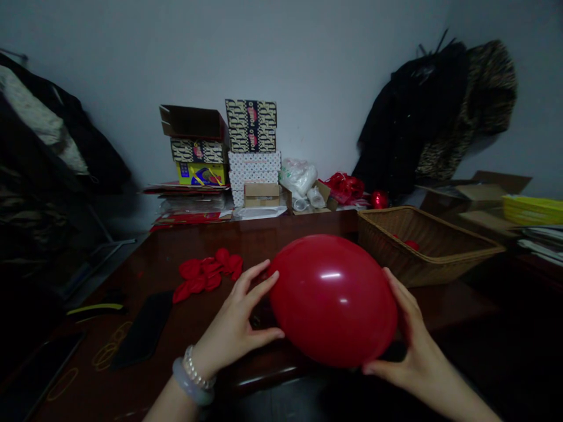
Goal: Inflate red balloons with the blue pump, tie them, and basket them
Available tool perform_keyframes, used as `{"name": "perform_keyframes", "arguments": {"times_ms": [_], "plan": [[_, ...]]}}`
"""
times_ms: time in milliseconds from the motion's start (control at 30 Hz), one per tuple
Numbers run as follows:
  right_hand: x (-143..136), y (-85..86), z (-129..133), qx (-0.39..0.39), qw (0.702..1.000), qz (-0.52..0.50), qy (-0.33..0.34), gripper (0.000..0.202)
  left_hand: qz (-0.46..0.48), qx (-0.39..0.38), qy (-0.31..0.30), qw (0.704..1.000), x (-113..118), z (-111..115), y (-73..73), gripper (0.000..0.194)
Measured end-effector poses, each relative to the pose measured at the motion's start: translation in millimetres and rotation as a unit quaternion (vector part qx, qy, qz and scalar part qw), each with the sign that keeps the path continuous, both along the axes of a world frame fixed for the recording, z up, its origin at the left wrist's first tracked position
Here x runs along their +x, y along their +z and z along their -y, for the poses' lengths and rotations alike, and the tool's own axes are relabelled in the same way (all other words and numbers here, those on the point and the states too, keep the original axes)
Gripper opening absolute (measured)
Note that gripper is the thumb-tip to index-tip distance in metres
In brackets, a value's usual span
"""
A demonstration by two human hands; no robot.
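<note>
Red balloon [333,305] between fingers [264,286], at near table edge [277,374]; basket [433,273] close right.

"POMELO" reads twice, lettered sideways, on the black-and-cream carton stack [251,126] at 11 o'clock. At 10 o'clock, print on the lower patterned carton [197,150] and yellow box [202,174] is too small to read.

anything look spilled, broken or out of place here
Nothing looks spilled or damaged. Slightly untidy: thin tan looped rubber bands lie scattered rather than gathered at the left of the glossy dark-brown table; the large round red balloon looks intact.
</note>
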State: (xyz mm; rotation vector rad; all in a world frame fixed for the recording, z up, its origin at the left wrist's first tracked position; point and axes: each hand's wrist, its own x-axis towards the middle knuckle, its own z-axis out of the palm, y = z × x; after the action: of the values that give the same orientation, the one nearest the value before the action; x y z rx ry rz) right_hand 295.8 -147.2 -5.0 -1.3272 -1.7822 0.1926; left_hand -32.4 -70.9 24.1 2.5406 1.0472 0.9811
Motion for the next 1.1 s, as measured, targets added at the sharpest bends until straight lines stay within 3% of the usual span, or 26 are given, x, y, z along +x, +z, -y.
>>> {"name": "perform_keyframes", "arguments": {"times_ms": [133,267,467,633,867,1100], "plan": [[-3.4,0.0,2.1,0.055,0.998,0.026,-0.015,0.11,-0.048,0.096,0.047,0.993,9.5,0.5,-8.5,0.093],[-4.8,-0.1,2.0,0.089,0.995,0.051,-0.014,0.106,-0.066,0.172,0.045,0.982,18.6,2.8,-13.4,0.102],[0.6,7.1,0.4,0.107,0.991,0.078,0.005,0.105,-0.052,0.202,0.024,0.978,29.9,5.6,-17.1,0.095],[17.5,26.4,-4.4,0.141,0.984,0.106,0.022,0.108,-0.029,0.226,0.03,0.973,49.1,0.6,-13.5,0.102],[56.1,61.6,-10.8,0.188,0.971,0.145,-0.006,0.104,0.011,0.264,0.008,0.964,100.0,-21.7,4.3,0.101],[111.8,80.2,-2.3,0.208,0.96,0.176,-0.063,0.103,0.034,0.265,-0.051,0.962,171.4,-48.2,16.6,0.099]]}}
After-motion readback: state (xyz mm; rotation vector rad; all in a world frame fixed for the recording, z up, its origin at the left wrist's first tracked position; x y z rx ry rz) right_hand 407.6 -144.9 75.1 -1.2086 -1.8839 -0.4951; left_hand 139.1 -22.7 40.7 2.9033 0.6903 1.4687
